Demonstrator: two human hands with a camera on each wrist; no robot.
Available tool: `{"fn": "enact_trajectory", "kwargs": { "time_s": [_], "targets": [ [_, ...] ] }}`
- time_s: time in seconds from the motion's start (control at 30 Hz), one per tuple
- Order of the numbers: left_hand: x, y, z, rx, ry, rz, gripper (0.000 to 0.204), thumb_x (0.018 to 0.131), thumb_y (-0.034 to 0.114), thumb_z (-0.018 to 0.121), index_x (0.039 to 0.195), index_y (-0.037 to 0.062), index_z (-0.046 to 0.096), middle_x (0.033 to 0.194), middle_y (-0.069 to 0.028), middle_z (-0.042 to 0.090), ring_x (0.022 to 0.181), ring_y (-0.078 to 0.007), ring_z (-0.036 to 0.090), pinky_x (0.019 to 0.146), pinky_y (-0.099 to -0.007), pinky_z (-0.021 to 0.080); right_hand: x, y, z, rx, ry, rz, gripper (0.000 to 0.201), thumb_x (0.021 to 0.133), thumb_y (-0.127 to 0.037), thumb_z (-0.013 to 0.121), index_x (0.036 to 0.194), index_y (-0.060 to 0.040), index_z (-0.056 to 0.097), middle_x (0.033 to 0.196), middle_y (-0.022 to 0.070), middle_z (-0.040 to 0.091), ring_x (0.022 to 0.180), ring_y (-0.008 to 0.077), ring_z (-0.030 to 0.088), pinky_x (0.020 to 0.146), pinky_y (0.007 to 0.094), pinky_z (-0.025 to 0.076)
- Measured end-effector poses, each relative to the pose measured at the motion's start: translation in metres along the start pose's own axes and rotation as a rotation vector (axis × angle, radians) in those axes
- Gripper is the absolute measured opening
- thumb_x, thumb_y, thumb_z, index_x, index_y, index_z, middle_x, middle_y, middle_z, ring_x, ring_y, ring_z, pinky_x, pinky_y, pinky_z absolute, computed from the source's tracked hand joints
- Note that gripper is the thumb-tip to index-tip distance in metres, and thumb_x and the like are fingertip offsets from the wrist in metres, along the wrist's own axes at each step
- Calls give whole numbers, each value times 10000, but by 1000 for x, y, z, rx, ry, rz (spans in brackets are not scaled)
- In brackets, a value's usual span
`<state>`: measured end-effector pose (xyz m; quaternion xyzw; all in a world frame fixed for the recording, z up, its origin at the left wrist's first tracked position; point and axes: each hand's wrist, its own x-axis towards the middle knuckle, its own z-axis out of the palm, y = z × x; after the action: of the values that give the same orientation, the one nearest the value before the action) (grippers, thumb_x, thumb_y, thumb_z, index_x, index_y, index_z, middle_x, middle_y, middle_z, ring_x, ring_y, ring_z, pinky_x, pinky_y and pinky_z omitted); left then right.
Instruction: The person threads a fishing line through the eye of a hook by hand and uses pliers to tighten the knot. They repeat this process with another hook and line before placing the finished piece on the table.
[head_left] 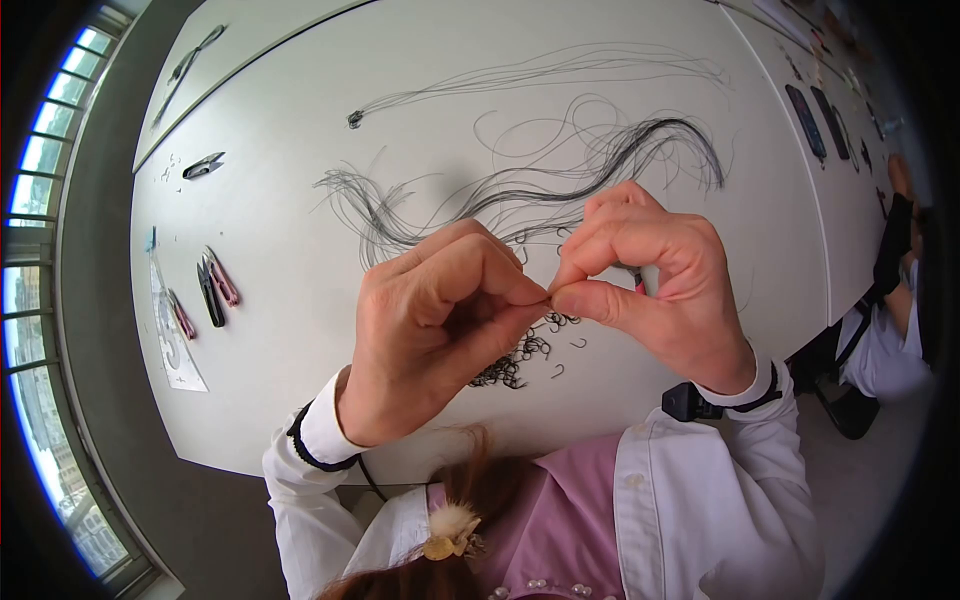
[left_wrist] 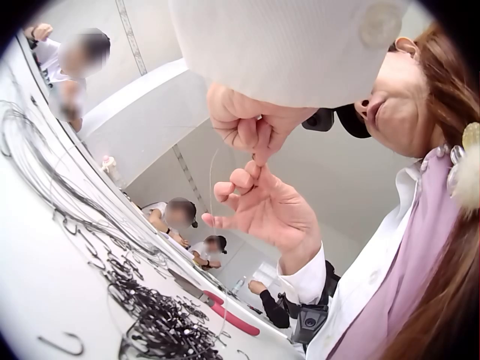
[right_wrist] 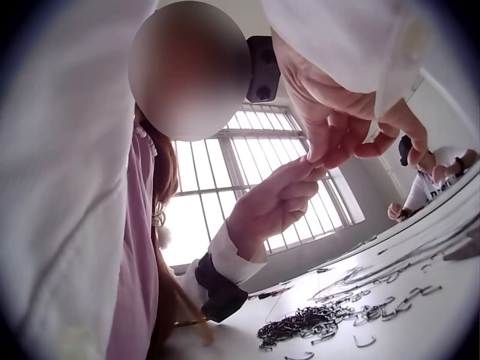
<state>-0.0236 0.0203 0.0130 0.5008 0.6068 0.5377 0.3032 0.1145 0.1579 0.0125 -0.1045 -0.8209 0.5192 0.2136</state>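
Fingertip to fingertip, my left hand (head_left: 425, 315) and right hand (head_left: 655, 285) meet above the table. The left thumb and index finger pinch a tiny dark piece, seemingly a fish hook (left_wrist: 253, 157), mostly hidden by the fingertips. The right thumb and index finger pinch at the same spot, its other fingers loosely bent in the left wrist view. A thin fishing line (left_wrist: 213, 169) arcs beside the right hand. Below the hands lies a heap of black fish hooks (right_wrist: 304, 322), with several loose ones around it.
Behind the hands lies a bundle of dark line (head_left: 620, 155), with a thinner bundle (head_left: 560, 72) farther back. Red-handled pliers (left_wrist: 232, 318) sit beside the hooks. Thread snips (head_left: 210, 290) and a clear set square (head_left: 175, 335) are at left. Other people sit at the right.
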Motion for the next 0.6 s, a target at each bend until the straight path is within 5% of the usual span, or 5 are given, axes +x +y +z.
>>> {"fn": "enact_trajectory", "kwargs": {
  "time_s": [0.43,0.53,0.6],
  "targets": [
    [1,-6,-1,61,-148,35,131,687,-105,610,744,1,557,730,-39,529,596,-105,528,503,-223,408,-20,-2,-27,-284,23,-44,133,631,-46,740,624,-53,607,612,2,592,611,159,527,737,271,409],
    [0,-4,0,43,-59,-18,137,667,-84,673,688,11,577,719,-37,520,585,-63,464,507,-191,349,-30,3,-37,-381,-42,8,203,598,-71,764,752,-50,635,733,41,619,707,198,548,766,298,422],
    [1,-4,0,34,-43,-7,138,667,-82,677,688,10,578,716,-38,520,586,-66,462,507,-193,347,-36,0,-39,-594,12,113,483,545,-108,802,984,-48,608,983,85,590,901,252,526,806,346,435]
  ]
}}
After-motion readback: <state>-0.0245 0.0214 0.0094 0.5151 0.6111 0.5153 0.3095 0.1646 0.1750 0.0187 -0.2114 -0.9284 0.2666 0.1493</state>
